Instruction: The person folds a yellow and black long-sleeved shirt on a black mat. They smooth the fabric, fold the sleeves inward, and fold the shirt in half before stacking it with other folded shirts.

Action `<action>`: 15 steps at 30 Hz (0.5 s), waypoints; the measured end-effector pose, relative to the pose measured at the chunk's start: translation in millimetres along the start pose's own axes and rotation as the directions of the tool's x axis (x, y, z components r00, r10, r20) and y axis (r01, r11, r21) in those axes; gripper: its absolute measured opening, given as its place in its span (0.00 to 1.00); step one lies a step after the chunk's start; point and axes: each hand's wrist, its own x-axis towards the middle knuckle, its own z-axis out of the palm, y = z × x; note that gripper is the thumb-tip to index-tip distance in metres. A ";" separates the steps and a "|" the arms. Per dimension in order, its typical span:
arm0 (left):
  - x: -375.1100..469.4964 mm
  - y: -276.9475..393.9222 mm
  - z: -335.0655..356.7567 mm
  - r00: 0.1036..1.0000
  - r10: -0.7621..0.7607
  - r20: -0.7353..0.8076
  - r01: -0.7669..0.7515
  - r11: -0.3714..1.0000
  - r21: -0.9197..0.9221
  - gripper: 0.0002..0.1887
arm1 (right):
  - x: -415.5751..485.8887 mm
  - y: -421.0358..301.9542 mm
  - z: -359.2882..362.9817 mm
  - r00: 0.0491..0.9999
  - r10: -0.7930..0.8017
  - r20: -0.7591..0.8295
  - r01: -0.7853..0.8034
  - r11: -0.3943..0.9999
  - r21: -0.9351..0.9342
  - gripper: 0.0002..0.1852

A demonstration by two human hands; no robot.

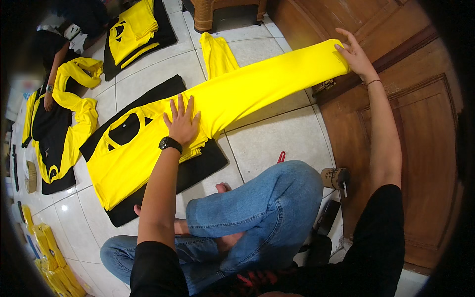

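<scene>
A yellow long-sleeved shirt [126, 167] lies on a stack of folded yellow fabric over a black cloth or board [206, 163] on the floor. My left hand [183, 124], with a black watch at its wrist, rests flat on the shirt near the shoulder, fingers spread. One sleeve [259, 85] stretches out to the upper right. At its cuff, my right hand [352, 55] pinches the end between thumb and fingers. Another yellow fabric end [219, 55] sticks out beyond the sleeve. Black fabric shows through the neck opening.
A person's arm [55, 70] reaches over a black and yellow garment [55, 148] at the left. Another yellow shirt stack [133, 31] lies further off. A brown plastic stool [226, 9], a wooden door [415, 148], a red tool [281, 157], a brown roll [332, 177] and bagged yellow garments [52, 256] surround me.
</scene>
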 end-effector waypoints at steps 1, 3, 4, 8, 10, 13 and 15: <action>2.6 -0.1 -2.2 0.999 0.002 0.035 -0.002 1.000 -0.004 0.39 | 0.1 4.3 0.9 1.000 0.025 0.007 -0.025 1.000 0.017 0.30; 5.1 -1.5 -9.4 0.996 -0.022 0.089 0.023 1.000 -0.007 0.39 | 0.6 12.6 4.7 0.997 0.074 0.022 -0.075 0.996 0.052 0.32; 9.3 2.2 -11.6 0.993 -0.027 0.113 0.028 0.999 -0.015 0.39 | 1.9 16.4 5.4 0.997 0.070 0.023 -0.070 0.997 0.040 0.32; 22.2 32.6 -13.1 0.966 0.012 -0.257 -0.041 0.993 -0.107 0.31 | 4.6 21.7 -0.7 0.984 -0.071 -0.166 0.063 0.997 -0.050 0.38; 26.0 85.6 -41.9 0.885 0.186 -0.427 -0.331 0.897 -0.294 0.22 | -5.8 1.5 1.0 0.996 -0.006 -0.085 0.020 0.987 0.158 0.40; 40.9 190.4 -92.3 0.822 0.304 -0.482 -0.556 0.613 -0.561 0.17 | -22.2 -40.2 -3.7 0.999 -0.045 -0.004 0.045 0.974 0.223 0.44; 50.1 262.3 -122.6 0.764 0.346 -0.544 -0.643 0.477 -0.599 0.19 | -32.9 -66.6 -6.9 0.994 -0.104 0.037 0.096 0.977 0.189 0.47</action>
